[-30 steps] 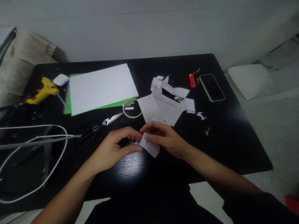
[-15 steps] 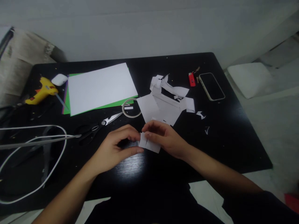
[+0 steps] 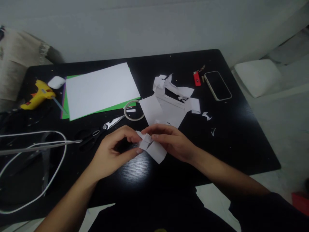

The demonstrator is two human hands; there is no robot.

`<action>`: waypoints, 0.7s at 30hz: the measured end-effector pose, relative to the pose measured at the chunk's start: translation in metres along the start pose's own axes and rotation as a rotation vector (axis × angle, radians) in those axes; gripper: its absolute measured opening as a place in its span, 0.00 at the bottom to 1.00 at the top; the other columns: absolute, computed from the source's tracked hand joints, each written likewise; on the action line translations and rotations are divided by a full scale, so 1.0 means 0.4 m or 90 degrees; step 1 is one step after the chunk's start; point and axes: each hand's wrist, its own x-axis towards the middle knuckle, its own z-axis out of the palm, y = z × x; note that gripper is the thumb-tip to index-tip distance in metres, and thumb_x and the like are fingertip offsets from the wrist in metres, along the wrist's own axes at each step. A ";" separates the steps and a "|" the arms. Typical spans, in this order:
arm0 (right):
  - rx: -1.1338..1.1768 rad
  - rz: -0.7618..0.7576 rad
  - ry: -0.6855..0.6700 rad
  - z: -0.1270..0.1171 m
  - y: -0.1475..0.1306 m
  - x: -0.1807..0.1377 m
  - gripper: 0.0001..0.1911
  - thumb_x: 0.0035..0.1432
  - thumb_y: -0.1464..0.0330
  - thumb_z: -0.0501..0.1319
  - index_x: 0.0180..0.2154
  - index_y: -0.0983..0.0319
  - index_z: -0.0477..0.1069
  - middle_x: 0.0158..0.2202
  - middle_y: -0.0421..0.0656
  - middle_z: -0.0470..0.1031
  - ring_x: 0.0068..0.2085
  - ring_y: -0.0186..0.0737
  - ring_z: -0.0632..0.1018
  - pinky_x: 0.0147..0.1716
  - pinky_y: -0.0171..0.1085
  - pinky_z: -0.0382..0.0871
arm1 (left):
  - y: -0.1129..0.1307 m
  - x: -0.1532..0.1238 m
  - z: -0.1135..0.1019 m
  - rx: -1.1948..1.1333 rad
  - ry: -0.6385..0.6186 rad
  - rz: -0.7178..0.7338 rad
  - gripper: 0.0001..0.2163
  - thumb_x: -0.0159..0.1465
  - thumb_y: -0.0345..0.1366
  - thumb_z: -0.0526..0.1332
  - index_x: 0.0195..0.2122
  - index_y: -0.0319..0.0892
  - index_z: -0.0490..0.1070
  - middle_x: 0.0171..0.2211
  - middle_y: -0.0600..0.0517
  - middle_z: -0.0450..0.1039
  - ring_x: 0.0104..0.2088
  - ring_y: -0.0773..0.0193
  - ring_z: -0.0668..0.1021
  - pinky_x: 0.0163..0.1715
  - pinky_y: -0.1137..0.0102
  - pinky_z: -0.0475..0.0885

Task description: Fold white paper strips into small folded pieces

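A small folded piece of white paper (image 3: 156, 152) is held between my two hands, just above the near middle of the black table. My left hand (image 3: 118, 149) pinches its left corner between thumb and fingers. On the other side, my right hand (image 3: 172, 140) grips the upper right part, thumb on top and fingers behind. Creased flaps stand up between the fingertips. Right behind the hands lie larger cut and folded white paper pieces (image 3: 169, 111). A roll of tape (image 3: 125, 112) lies partly against them, and black-handled scissors (image 3: 104, 127) rest left of it.
White sheets (image 3: 101, 88) lie on green paper (image 3: 103, 110) at the back left, beside a yellow glue gun (image 3: 40, 94) and a white case (image 3: 56, 82). A white cable (image 3: 64, 154) loops at left. A red lighter (image 3: 196, 79) and a phone (image 3: 218, 85) lie back right.
The folded paper has turned and its flaps have opened up more between my fingers. Both hands keep hold of it and have shifted slightly left. The view has moved a little.
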 end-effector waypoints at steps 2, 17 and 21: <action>0.001 0.003 -0.006 -0.001 -0.002 -0.001 0.10 0.61 0.68 0.70 0.45 0.56 0.85 0.45 0.41 0.83 0.46 0.38 0.80 0.48 0.38 0.71 | 0.000 0.000 -0.002 -0.001 0.009 0.000 0.07 0.66 0.30 0.71 0.44 0.46 0.78 0.40 0.51 0.78 0.41 0.63 0.81 0.43 0.68 0.77; -0.067 -0.018 0.009 -0.004 -0.002 -0.004 0.13 0.62 0.68 0.69 0.49 0.54 0.84 0.47 0.40 0.83 0.45 0.37 0.79 0.45 0.37 0.71 | 0.010 0.006 -0.008 0.103 0.048 0.074 0.08 0.66 0.31 0.72 0.44 0.47 0.78 0.44 0.52 0.81 0.48 0.61 0.82 0.51 0.63 0.77; -0.131 -0.061 0.035 -0.002 -0.002 -0.006 0.13 0.63 0.68 0.69 0.49 0.53 0.84 0.48 0.41 0.84 0.48 0.40 0.80 0.50 0.40 0.72 | 0.005 0.004 -0.010 0.115 0.042 0.078 0.07 0.67 0.31 0.71 0.45 0.47 0.79 0.46 0.51 0.81 0.49 0.59 0.83 0.52 0.62 0.78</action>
